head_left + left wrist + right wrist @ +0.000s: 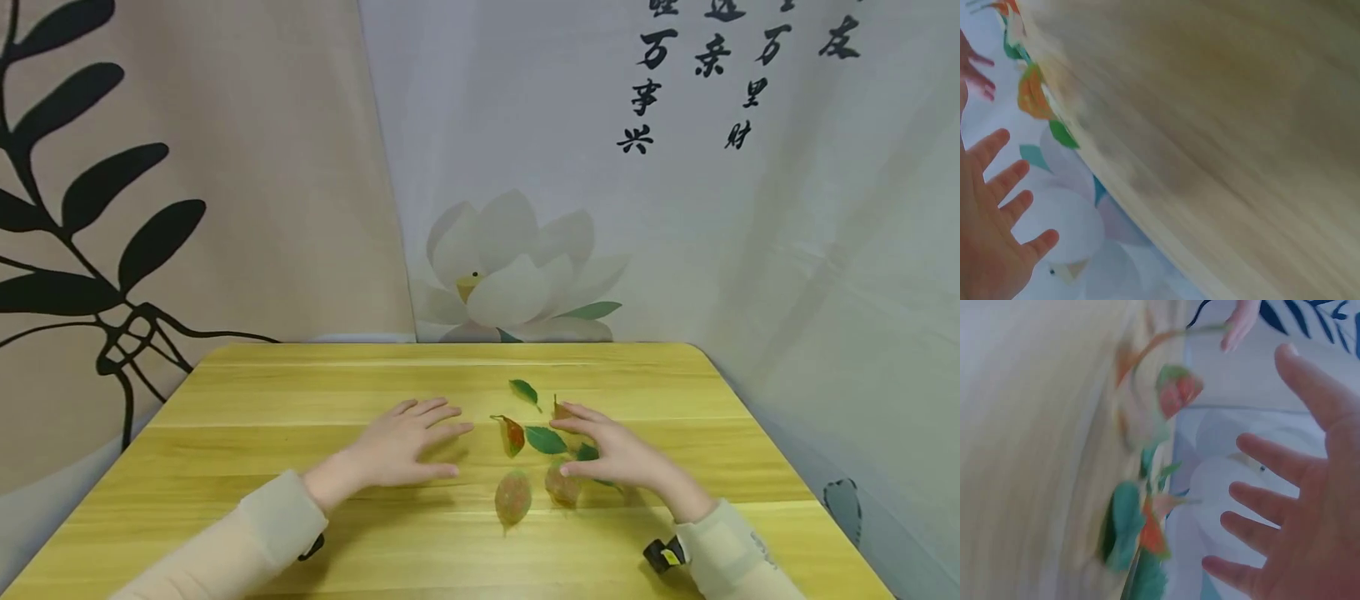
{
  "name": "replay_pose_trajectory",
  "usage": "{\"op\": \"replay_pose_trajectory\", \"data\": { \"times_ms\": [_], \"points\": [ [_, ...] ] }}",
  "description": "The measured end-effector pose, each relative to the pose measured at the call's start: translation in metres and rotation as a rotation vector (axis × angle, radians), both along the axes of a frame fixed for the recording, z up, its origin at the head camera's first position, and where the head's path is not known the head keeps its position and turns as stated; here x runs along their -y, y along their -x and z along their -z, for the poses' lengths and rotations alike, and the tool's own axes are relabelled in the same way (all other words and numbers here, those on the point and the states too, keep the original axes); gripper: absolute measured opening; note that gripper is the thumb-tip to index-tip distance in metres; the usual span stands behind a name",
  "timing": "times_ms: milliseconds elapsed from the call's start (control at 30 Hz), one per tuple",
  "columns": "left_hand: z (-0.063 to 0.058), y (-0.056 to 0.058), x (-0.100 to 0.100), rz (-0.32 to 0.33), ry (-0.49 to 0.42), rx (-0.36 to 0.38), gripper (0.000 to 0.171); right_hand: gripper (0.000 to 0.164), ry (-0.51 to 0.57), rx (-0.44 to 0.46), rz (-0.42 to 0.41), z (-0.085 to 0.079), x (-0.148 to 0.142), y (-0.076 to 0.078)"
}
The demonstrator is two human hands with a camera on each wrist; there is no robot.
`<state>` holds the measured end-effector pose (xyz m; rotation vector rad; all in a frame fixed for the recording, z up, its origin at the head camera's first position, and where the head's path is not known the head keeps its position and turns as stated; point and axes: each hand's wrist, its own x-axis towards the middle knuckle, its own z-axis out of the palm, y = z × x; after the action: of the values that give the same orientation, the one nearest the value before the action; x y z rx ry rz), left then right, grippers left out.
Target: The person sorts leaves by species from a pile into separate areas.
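In the head view my left hand (411, 443) is spread over the table, left of a group of leaves, with nothing in its grasp. My right hand (617, 450) reaches over the right side of the group, fingers apart and holding nothing. A reddish-orange leaf (513, 437) with a thin stem lies between the hands, beside a green leaf (546, 440). Another green leaf (524, 390) lies farther back. Nearer me is a mottled orange-green oval leaf (513, 498); a similar one (561, 487) is overlapped by the right thumb. The right hand partly hides a dark green leaf (587, 452) and a brownish leaf (560, 410).
The leaves lie on a yellow wood-grain table (300, 392) with rounded far corners. Behind its far edge hang pale cloths, one with a printed lotus (517, 258), another with dark printed leaves (142, 183). A black wrist device (663, 555) sits at the right cuff.
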<state>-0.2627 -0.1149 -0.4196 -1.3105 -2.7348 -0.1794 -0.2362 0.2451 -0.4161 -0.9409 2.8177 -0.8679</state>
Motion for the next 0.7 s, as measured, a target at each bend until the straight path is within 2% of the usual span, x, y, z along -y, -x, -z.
{"op": "replay_pose_trajectory", "data": {
  "times_ms": [133,400,533,700],
  "points": [
    [0.001,-0.007,-0.014,0.058,-0.008,-0.012,0.063,0.06,0.041,0.029,-0.001,-0.003,0.008,-0.005],
    [0.002,-0.021,-0.049,0.133,-0.068,-0.052,0.062,0.045,0.018,0.054,0.036,0.002,0.016,-0.008],
    [0.003,-0.027,-0.063,0.155,-0.096,-0.052,0.068,0.04,0.014,0.116,0.068,0.003,0.019,-0.01],
    [0.003,-0.032,-0.077,0.193,-0.118,-0.023,0.07,0.035,0.038,0.185,0.047,0.007,0.02,-0.011]
  ]
}}
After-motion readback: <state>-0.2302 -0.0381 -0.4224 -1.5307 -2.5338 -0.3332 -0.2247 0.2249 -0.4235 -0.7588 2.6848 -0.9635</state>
